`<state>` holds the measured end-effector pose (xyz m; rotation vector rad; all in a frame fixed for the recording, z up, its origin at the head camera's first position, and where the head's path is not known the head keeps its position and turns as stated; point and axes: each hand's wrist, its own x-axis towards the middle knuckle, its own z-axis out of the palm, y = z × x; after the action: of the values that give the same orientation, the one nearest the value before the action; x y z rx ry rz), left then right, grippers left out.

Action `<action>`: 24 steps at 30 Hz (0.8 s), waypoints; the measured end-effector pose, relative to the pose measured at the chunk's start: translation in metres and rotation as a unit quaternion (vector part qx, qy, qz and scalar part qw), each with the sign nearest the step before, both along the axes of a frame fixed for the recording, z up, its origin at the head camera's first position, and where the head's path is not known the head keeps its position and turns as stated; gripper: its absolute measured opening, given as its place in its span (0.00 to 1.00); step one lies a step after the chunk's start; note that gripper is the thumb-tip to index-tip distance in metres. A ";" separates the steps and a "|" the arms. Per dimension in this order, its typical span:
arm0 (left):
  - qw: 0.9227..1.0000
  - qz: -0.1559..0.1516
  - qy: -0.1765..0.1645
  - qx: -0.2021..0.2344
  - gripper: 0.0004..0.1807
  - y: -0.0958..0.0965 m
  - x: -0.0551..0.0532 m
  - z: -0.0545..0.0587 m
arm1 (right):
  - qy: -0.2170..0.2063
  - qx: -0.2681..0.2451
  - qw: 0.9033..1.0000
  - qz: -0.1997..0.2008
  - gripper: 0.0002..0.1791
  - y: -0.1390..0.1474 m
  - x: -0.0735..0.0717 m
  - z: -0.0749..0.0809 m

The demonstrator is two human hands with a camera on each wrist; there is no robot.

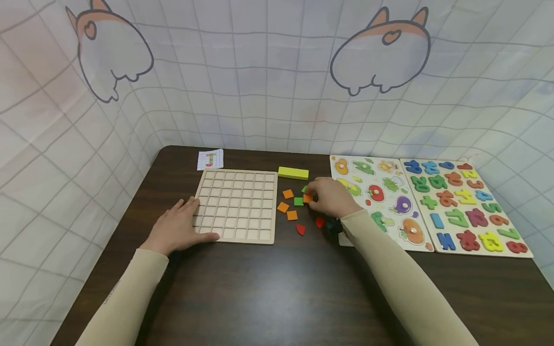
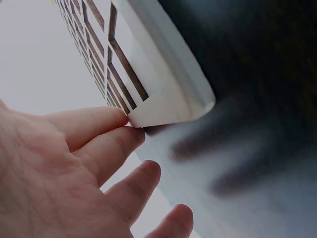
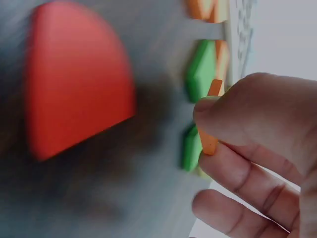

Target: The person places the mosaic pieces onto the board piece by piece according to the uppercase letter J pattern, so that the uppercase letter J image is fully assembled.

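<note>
A wooden grid board [image 1: 275, 206] lies on the dark table. My left hand [image 1: 173, 229] rests at its left edge with fingers extended and the thumb along the front rim. In the left wrist view two fingertips [image 2: 133, 135] touch the board's rim. Between thumb and fingers, my right hand [image 1: 332, 197] pinches an orange square tile [image 3: 209, 144]. Around it lie green square tiles [image 1: 298, 202], several loose orange tiles [image 1: 292, 215] and red rounded pieces [image 1: 300, 229]. One red piece [image 3: 79, 79] looms large in the right wrist view.
A yellow bar [image 1: 293, 173] lies behind the tiles, and a small card [image 1: 210, 159] with a coloured J pattern sits behind the grid board. To the right are a vegetable puzzle board [image 1: 359, 194] and a puzzle board of letters and numbers [image 1: 441, 211]. Patterned cloth [image 1: 277, 96] hangs behind.
</note>
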<state>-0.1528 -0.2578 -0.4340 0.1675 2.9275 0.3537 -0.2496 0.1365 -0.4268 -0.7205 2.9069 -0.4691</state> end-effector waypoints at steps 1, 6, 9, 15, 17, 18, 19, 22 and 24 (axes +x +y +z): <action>1.000 0.001 0.001 -0.001 0.69 0.000 0.000 0.000 | -0.001 -0.008 1.000 -0.003 0.14 -0.003 -0.001 0.001; 1.000 0.007 0.006 -0.002 0.68 0.000 0.002 0.000 | -0.007 -0.033 0.999 0.009 0.15 -0.027 -0.009 0.009; 1.000 0.008 0.005 0.000 0.68 0.001 0.003 0.000 | -0.008 -0.043 0.999 0.024 0.15 -0.048 -0.013 0.011; 1.000 0.009 0.005 -0.003 0.67 -0.001 0.004 -0.001 | -0.016 -0.069 0.996 0.046 0.15 -0.095 -0.024 0.008; 1.000 0.011 0.007 -0.003 0.67 -0.002 0.004 -0.002 | -0.023 -0.075 0.996 0.048 0.16 -0.111 -0.029 0.006; 1.000 0.011 0.008 -0.003 0.67 -0.002 0.003 -0.002 | -0.027 -0.077 0.996 0.046 0.16 -0.119 -0.031 0.004; 1.000 0.011 0.009 -0.002 0.67 -0.002 0.003 -0.003 | -0.033 -0.082 0.995 0.044 0.16 -0.127 -0.033 0.003; 1.000 0.011 0.010 0.000 0.68 -0.002 0.002 -0.004 | -0.048 -0.095 0.994 0.039 0.16 -0.148 -0.037 0.001; 1.000 0.012 0.013 -0.001 0.68 -0.002 0.002 -0.005 | -0.058 -0.100 0.993 0.038 0.17 -0.160 -0.039 0.000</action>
<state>-0.1506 -0.2601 -0.4388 0.1389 2.9569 0.3533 -0.2883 -0.0236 -0.4267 -0.7965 2.7412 -0.7732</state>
